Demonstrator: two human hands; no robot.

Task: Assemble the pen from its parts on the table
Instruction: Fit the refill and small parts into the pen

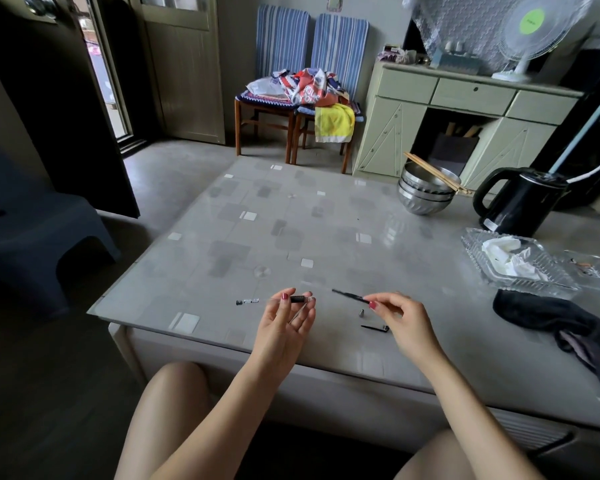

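My left hand (286, 322) holds a clear pen barrel (257, 301) with a black grip section, lying level and pointing left, just above the table. My right hand (400, 315) pinches the near end of a thin black ink refill (349, 296), which points up and to the left towards the barrel. Barrel and refill are apart by a short gap. On the table below the refill lies a small metal tip cone (362, 313). A black pen clip (374, 328) lies beside my right hand.
The glass-topped table (257, 216) has stacked steel bowls with chopsticks (425, 192) and a black kettle (516, 202) at the far right. A clear glass tray with tissue (513, 261) and a dark cloth (561, 327) lie to the right.
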